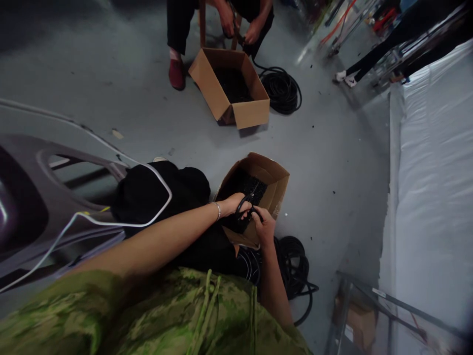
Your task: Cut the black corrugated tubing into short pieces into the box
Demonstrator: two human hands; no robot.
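My left hand (236, 203) is closed around the black handles of a pair of scissors (252, 195), whose blades point up and away over an open cardboard box (281, 185). Right beside it, my right hand (265, 224) pinches a black hose (256, 213) close to the scissors. Whether the blades touch the hose I cannot tell. Inside the box lies a heap of small black pieces (254, 190). Below my right forearm, a coil of black hose (295, 259) rests on the floor.
Across from me, a seated person's hands (236, 27) work over another cardboard box (251, 113) with black pieces in it. Another black hose coil (283, 91) lies beside that box. A grey plastic chair (25, 182) stands at left, a metal frame (384, 301) at lower right.
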